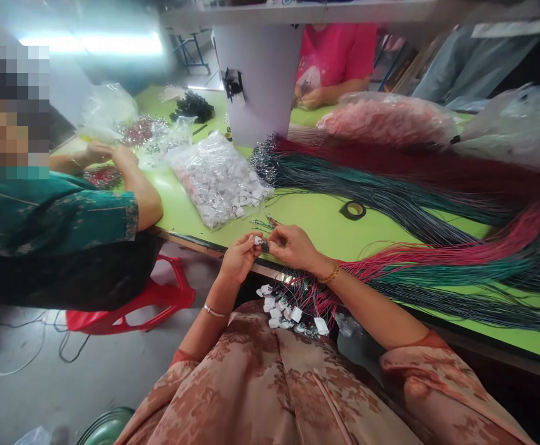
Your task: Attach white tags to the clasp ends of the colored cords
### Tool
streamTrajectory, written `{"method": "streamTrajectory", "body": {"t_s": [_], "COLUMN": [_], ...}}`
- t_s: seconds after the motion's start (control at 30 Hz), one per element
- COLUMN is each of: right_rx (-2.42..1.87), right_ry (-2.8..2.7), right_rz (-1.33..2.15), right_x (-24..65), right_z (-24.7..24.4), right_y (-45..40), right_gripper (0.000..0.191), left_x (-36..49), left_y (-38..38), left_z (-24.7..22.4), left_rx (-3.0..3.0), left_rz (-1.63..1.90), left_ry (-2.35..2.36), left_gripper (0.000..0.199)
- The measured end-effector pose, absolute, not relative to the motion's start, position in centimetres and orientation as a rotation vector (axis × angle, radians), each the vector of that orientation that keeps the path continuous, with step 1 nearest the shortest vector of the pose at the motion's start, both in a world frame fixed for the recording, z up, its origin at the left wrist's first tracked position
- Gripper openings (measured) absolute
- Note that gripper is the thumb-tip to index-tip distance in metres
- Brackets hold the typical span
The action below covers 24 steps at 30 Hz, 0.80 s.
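White connector (257,240) is pinched in the left hand (240,258) while the right hand (294,247) grips thin wires (270,220) beside it.

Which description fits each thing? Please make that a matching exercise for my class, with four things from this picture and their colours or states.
1. Camera wearer's left hand
2. Tape roll
3. Chair
4. Plastic bag

A. red
B. see-through, with white pieces inside
C. black, ring-shaped
D. pinching a small white part

Pairs: 1-D, 2-C, 3-A, 4-B
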State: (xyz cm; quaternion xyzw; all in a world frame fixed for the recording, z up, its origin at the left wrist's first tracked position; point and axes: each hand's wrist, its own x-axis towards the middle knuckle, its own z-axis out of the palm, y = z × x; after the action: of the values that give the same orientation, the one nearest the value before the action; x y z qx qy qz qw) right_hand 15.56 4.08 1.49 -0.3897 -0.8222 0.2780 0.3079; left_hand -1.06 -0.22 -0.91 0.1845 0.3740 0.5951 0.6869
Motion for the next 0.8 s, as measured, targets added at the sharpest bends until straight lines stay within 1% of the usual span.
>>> {"method": "streamTrajectory", "body": {"t_s": [0.1, 0.2, 0.4, 0.53, 0.67, 0.73, 0.8], "right_rx": [-1.04, -1.077, -1.065, -1.128, -1.077, -1.155, -1.3], "right_ry": [-2.167, -2.143, -2.246, -2.28, -2.233, -2.112, -2.1], "right_rz": [0.801, 0.789, 0.54, 0.434, 0.589, 0.67, 0.689], "right_x": [15.5, 15.5, 16.0, 16.3, 17.4, 18.0, 18.2], "right_z": [1.5, 1.3, 0.2, 0.0, 1.4, 2.0, 2.1], "right_y": [4.2, 4.1, 2.9, 2.0, 3.6, 5.5, 7.6], "right_gripper": [0.009, 0.013, 0.013, 0.012, 0.016, 0.02, 0.019], "left_x": [-0.5, 0.4, 1.5, 2.1, 1.5, 0.8, 0.0], "left_y": [-0.4, -0.5, -0.8, -1.2, -1.5, -1.6, -1.7], "left_z": [-0.7, -0.7, -1.6, -2.2, -1.8, -1.2, -0.7], "left_rx": [0.481, 0.568, 0.549, 0.64, 0.741, 0.843, 0.973], "left_rz": [1.339, 1.384, 1.403, 1.394, 1.323, 1.236, 1.11], "left_ry": [0.889, 0.97, 1.008, 1.069, 1.097, 1.118, 1.138], "left_gripper": [0.012, 0.014, 0.021, 0.022, 0.02, 0.019, 0.015]}}
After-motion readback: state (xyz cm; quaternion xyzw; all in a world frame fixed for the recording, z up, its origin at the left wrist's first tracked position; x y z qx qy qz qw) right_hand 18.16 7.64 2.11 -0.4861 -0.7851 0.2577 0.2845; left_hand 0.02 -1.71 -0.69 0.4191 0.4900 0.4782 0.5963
